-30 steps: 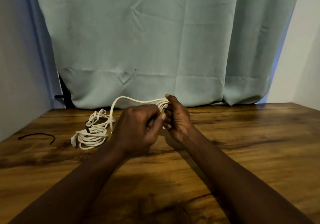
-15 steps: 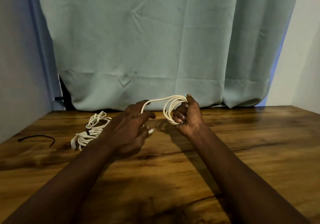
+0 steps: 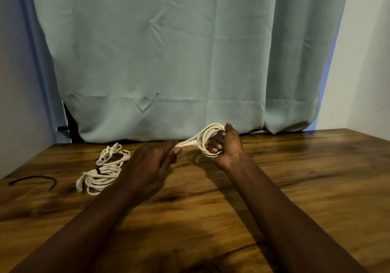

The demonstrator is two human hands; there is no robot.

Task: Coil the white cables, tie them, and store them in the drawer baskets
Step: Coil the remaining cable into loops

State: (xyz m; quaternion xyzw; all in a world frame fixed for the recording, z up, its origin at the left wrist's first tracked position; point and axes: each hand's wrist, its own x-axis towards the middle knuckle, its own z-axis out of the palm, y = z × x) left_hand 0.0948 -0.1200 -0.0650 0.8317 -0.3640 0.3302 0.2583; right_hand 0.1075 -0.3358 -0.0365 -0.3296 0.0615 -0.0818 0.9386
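Note:
My right hand (image 3: 226,146) grips a small coil of white cable (image 3: 207,138) held up above the wooden table (image 3: 295,177). The cable's free end runs left from the coil to my left hand (image 3: 152,163), whose fingertips pinch it. On the table to the left lie two more white cable bundles (image 3: 103,169), each bound with a black tie.
A loose black tie (image 3: 33,179) lies near the table's left edge. A pale green curtain (image 3: 179,61) hangs behind the table, with walls on both sides. No drawer baskets are in view.
My right hand has lifted the coil and moved right. My left hand let go of the loops, slid back left, and now pinches the short free end.

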